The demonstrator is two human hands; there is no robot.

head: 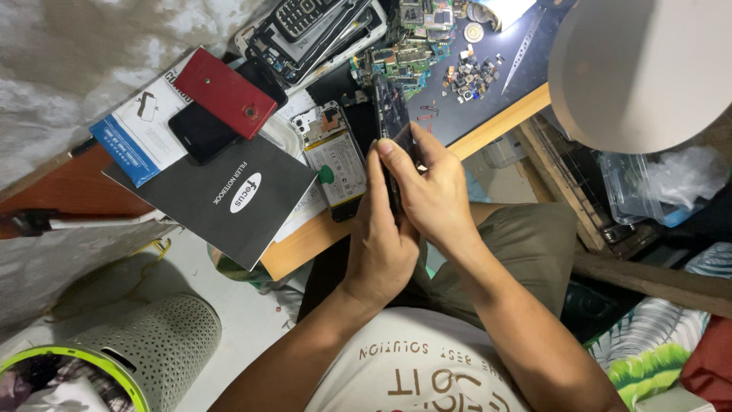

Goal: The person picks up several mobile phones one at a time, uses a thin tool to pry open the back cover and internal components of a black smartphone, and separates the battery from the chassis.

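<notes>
The person wears a white short-sleeved cotton T-shirt (427, 374) with brown block lettering printed across the chest in several lines, a row of small letters above larger ones. The sleeves end above the elbows, so both forearms are bare, without watch, bracelet or band. The left hand (381, 244) and the right hand (435, 194) are bare too, with no gloves and no rings to be seen; the nails are short. Olive-khaki cloth shorts or trousers (518, 244) cover the lap.

Both hands, left hand (381, 244) and right hand (435, 194), clasp a dark phone frame (390, 114).
</notes>
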